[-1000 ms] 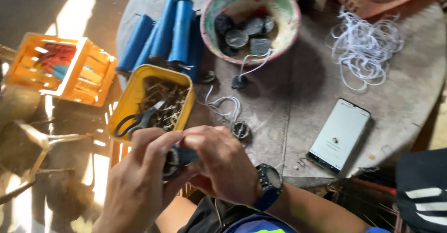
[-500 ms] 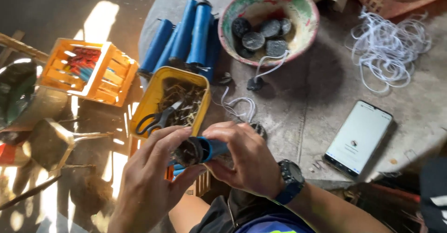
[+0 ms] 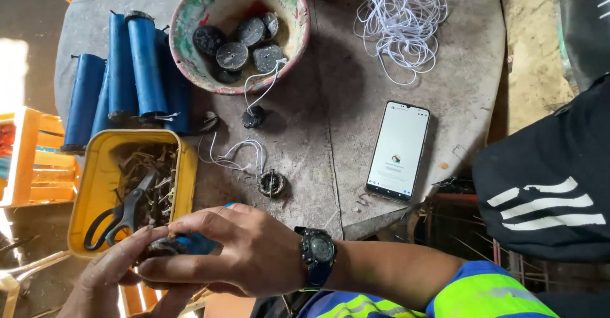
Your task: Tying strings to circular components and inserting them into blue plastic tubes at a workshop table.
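both hands grasp one blue paper tube point(image 3: 190, 245); left hand point(image 3: 111, 280) steadies it, right hand point(image 3: 244, 254) pinches its dark capped end, beside the yellow plastic tray point(image 3: 95, 184).

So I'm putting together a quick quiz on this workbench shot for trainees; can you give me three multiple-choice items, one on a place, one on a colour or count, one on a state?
1. Where do the scissors lie?
A. in the yellow tray
B. in the bowl
C. on the phone

2. What colour are the tubes stacked beside the bowl?
A. red
B. blue
C. green

3. What state is the phone in?
A. screen lit, face up
B. face down
C. held in a hand

Answers:
1 A, the black handles rest among scraps inside the yellow tray.
2 B, every tube in the stack is blue.
3 A, its white screen glows as it lies flat on the round table, while the left hand and right hand grip a small blue tube.
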